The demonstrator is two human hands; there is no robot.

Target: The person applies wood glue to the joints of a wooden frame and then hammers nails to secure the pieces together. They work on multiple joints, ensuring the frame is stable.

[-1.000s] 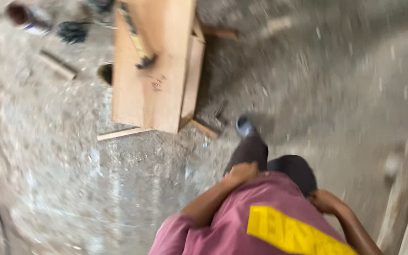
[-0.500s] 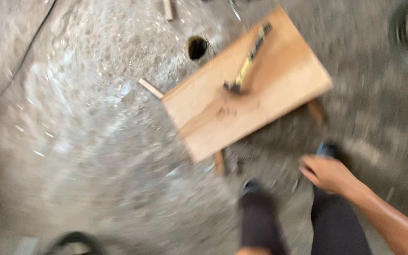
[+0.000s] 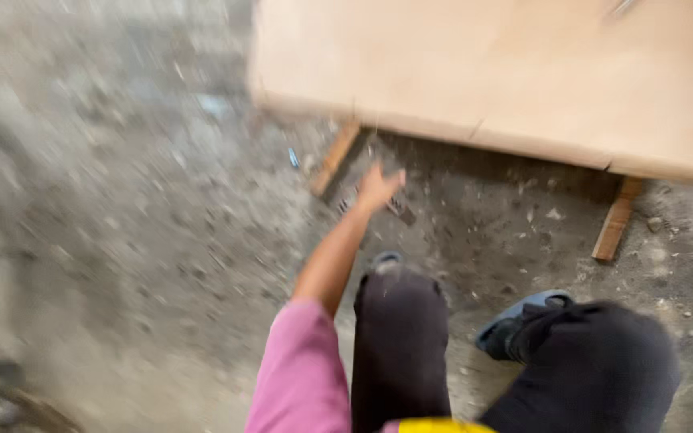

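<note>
- The left hand point(image 3: 378, 188) is stretched out over the floor point(image 3: 138, 240), at the end of a bare forearm that comes from a pink sleeve point(image 3: 302, 373).
- Its fingers are spread open and hold nothing; motion blur hides the tips.
- Just beyond the hand lies a small dark piece point(image 3: 399, 210) on the floor, flat and angular, with one corner showing to the right of the wrist. The blur keeps me from saying what it is made of, or whether the fingers touch it.
- That piece sits in the shadow under the near edge of the bench point(image 3: 523, 72), between the two legs.
- The bench is one low board of pale wood, wide and flat, filling the far right of the view. Its near edge shows a thin seam or crack near the middle.
- Two wooden legs show below it: one point(image 3: 332, 159) slanting at the left, just beside the hand, and one point(image 3: 615, 220) at the right, well apart from it.
- The right hand is out of view.
- Two knees in dark trousers point(image 3: 403, 337) fill the near part of the view, with two blue shoes: one point(image 3: 515, 317) plain to see at the right, one point(image 3: 387, 259) only a toe behind the left knee.
- The floor is rough grey concrete, strewn with small chips and dust.
- A strip of yellow point(image 3: 435, 425) shows at the near edge.
</note>
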